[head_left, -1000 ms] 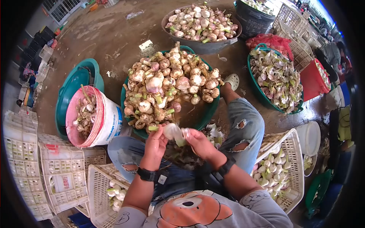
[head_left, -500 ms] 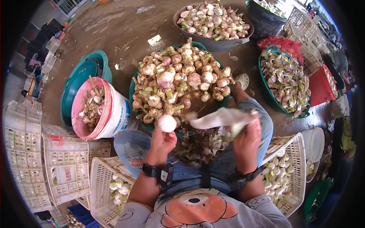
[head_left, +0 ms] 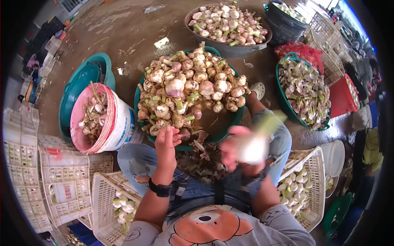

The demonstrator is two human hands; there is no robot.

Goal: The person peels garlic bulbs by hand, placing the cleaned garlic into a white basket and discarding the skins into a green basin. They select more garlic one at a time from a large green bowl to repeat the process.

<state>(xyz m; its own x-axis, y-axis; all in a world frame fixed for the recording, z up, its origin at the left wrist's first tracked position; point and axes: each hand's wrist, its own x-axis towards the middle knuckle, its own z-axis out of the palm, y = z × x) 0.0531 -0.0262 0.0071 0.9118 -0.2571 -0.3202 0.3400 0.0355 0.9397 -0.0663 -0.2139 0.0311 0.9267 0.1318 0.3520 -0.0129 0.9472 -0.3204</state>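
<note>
Right fingers point(head_left: 230, 150) closed round a smooth white garlic bulb point(head_left: 252, 151), left fingers point(head_left: 167, 137) half-open and empty.

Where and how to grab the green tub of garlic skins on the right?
By the far handle and near handle of the green tub, probably two-handed, coming from outside: both stick out beyond the rim, clear of the heaped skins.

Nested green tubs point(head_left: 80, 87) occupy the left side. A plastic scrap point(head_left: 154, 8) lies on the wet floor point(head_left: 123, 37). A red mesh bag point(head_left: 303, 53) lies at upper right; a white bucket point(head_left: 334, 156) stands at right.
</note>
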